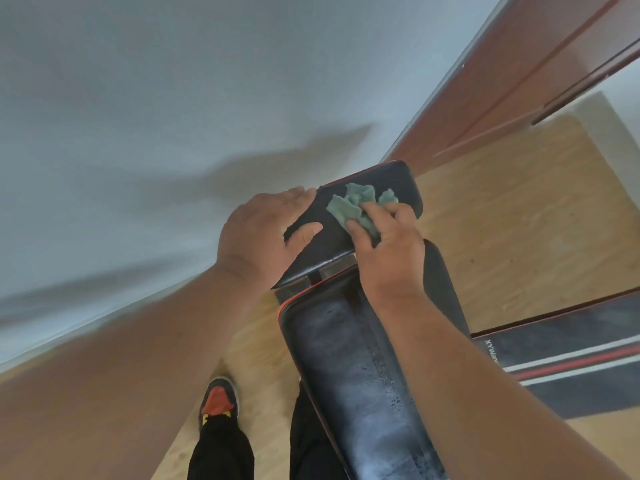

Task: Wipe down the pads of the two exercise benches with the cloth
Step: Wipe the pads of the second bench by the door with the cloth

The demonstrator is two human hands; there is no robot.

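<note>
Right hand (384,251) bunches cloth (360,206) onto small pad's (398,178) far end; left hand (266,233), open, steadies its left edge.

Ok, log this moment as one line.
right hand wiping with green cloth | left hand bracing far bench pad | near pad streaked

Soft, even daylight is filling the scene, neither dim nor harsh. Broad grey shadows are falling across the white wall (173,116), smeared and streaky from motion blur. The long bench pad (360,375) is catching a pale, patchy sheen. The wide lens is bending and tilting straight lines toward the edges, and the near left forearm (121,358) is sitting large, soft and out of focus.
</note>
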